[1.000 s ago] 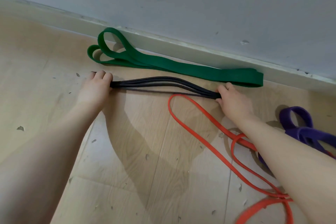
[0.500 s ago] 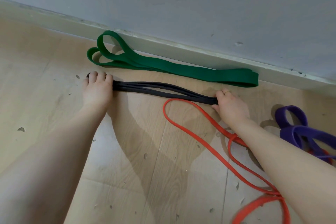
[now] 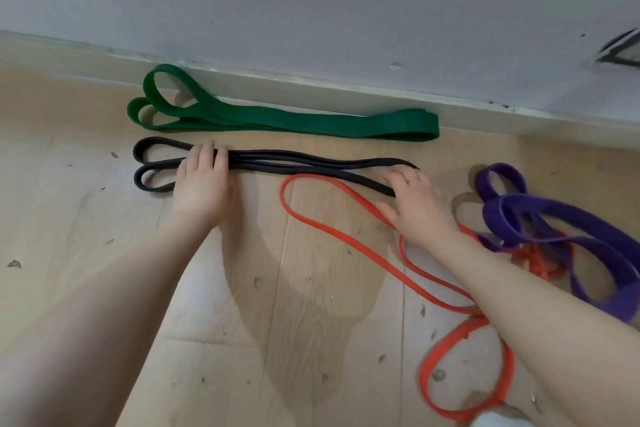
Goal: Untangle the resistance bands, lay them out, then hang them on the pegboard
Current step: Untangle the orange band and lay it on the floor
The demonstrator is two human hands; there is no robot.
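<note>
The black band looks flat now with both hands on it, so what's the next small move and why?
Probably lift the right hand off the black band and take the orange band. The black band lies straight, parallel to the green band by the wall, while the orange one is looped and meets the purple band in a tangle under the right forearm.

Green band (image 3: 294, 121) and black band (image 3: 294, 165) lie folded; orange band (image 3: 346, 232), purple band (image 3: 561, 215) tangled.

One head-worn view looks steeply down, close over the floor (image 3: 311, 288); wall (image 3: 311, 10) ahead.
</note>
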